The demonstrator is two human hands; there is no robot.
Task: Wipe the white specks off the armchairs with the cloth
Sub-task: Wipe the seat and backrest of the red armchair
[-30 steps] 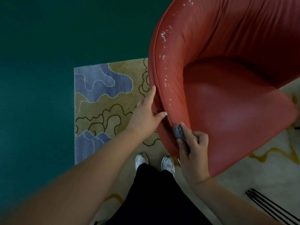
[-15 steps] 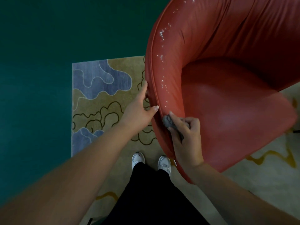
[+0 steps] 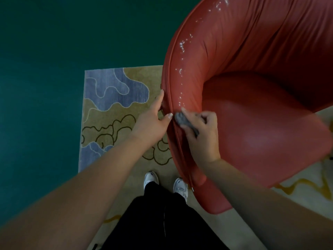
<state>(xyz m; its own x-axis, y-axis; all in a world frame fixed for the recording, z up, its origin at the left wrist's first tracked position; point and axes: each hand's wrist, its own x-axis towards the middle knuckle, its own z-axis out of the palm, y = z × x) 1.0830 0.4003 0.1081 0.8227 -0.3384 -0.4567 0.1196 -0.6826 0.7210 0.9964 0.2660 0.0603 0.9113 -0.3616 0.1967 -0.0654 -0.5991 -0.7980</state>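
A red armchair (image 3: 261,112) fills the upper right, seen from above. White specks (image 3: 181,45) run in a line along the inside of its left arm, from near the top edge down to my hands. My right hand (image 3: 200,132) is closed on a small grey cloth (image 3: 183,120) and presses it against the arm's rim, just below the lowest specks. My left hand (image 3: 153,120) rests against the outer side of the same arm, thumb on the rim, fingers spread and touching the fabric.
A patterned rug (image 3: 115,109) in blue, tan and cream lies under the chair. Dark green floor (image 3: 41,87) lies to the left. My two white shoes (image 3: 151,178) and black trousers (image 3: 155,221) are below, close to the chair's front corner.
My right hand with the cloth has slid up along the chair arm toward the specks. My left hand has moved up the outer side with it.
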